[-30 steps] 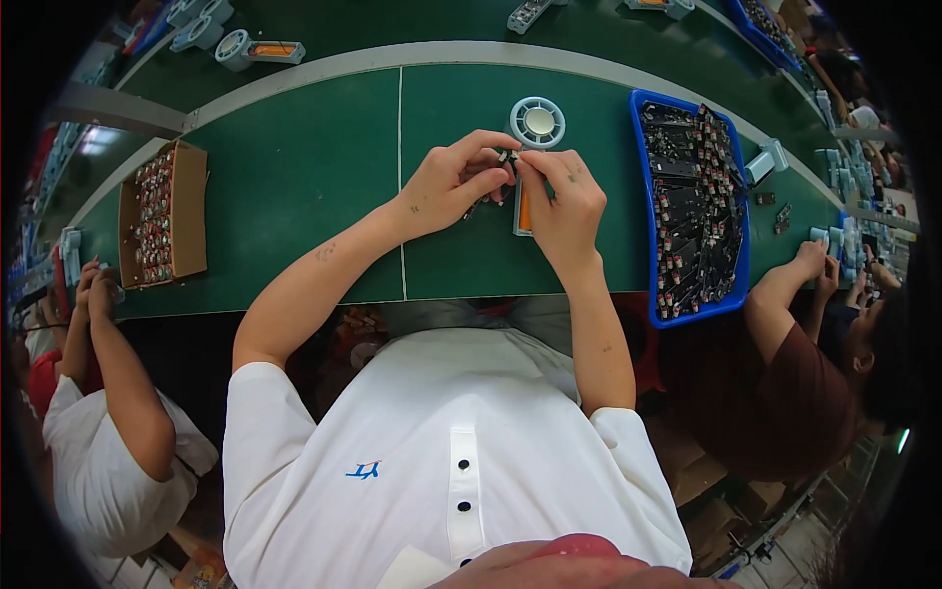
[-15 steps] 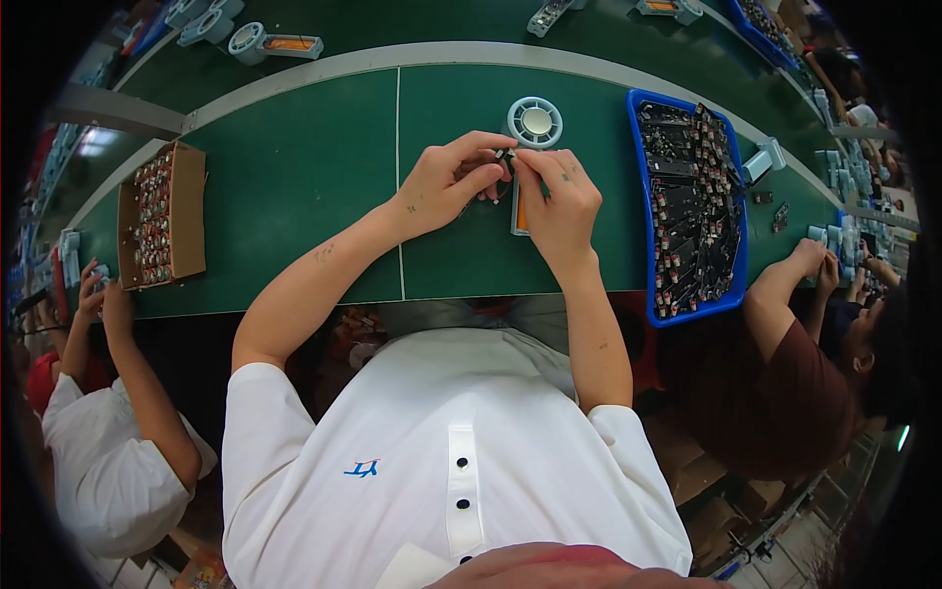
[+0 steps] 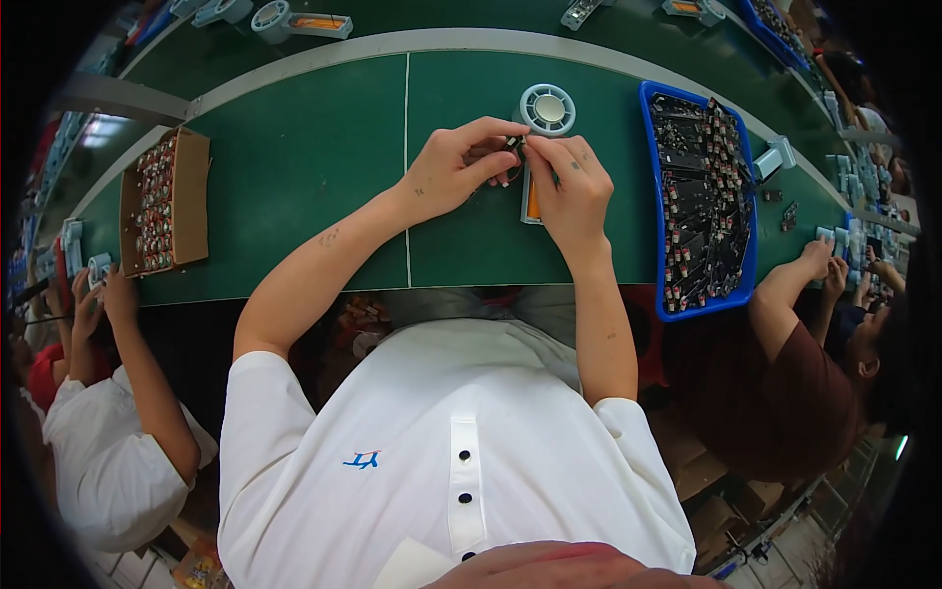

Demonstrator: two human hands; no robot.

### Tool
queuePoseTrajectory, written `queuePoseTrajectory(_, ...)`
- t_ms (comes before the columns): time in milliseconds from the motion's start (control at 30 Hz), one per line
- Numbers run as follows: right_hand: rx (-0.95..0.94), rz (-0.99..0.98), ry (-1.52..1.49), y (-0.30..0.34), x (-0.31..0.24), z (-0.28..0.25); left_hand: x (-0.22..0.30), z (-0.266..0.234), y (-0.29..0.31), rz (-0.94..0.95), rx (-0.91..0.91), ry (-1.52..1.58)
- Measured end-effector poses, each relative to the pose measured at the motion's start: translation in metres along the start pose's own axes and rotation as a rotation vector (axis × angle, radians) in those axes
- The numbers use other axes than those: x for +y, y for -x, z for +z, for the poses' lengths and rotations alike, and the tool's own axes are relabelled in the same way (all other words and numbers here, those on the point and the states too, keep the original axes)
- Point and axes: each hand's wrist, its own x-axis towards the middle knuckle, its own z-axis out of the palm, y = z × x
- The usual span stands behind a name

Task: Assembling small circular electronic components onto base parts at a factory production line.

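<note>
My left hand (image 3: pixel 459 169) and my right hand (image 3: pixel 574 182) meet over the green table. Thumb and fingers of both are pinched on a small dark wired connector (image 3: pixel 512 143); its finer detail is too small to make out. Dark wire seems to run down beside my left fingertips. Just beyond them lies a light-blue fan-shaped housing (image 3: pixel 548 110) with a round spoked head. Its handle, with an orange battery-like strip (image 3: pixel 533 201) in it, is partly covered by my right hand.
At right, a blue tray (image 3: pixel 652 196) holds many black circuit parts. A cardboard box (image 3: pixel 193 201) of small round metal parts stands at left. Another light-blue housing (image 3: pixel 773 160) and loose circuit boards (image 3: pixel 788 216) lie beyond the tray. Co-workers' hands (image 3: pixel 822 260) work at both sides.
Both hands stay together at the connector, with only a slight shift of the fingers. The whole view has moved a little, so the table things appear slightly higher and further right.
</note>
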Motion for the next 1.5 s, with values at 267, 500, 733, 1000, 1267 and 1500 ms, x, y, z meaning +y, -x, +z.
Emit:
queuePoseTrajectory(267, -0.049, -0.168, 0.022, -0.007, 0.003, -0.009, -0.003, -0.001, 0.003, 0.006, 0.004, -0.039)
queuePoseTrajectory(500, 0.019, -0.252, 0.048, -0.004, 0.011, -0.005, -0.001, -0.004, 0.010, 0.117, 0.003, -0.099)
queuePoseTrajectory(733, -0.022, -0.310, 0.024, -0.007, 0.022, -0.010, -0.002, -0.002, 0.009, 0.072, -0.005, -0.218)
queuePoseTrajectory(1000, -0.051, -0.325, -0.106, -0.003, 0.032, -0.013, 0.008, 0.002, 0.005, 0.041, -0.040, -0.225)
queuePoseTrajectory(1267, -0.025, -0.305, -0.130, -0.001, 0.033, -0.008, 0.004, 0.000, 0.007, 0.109, -0.074, -0.281)
queuePoseTrajectory(1500, 0.006, -0.291, -0.106, -0.009, 0.033, -0.005, 0.013, 0.006, 0.001, 0.082, 0.006, -0.226)
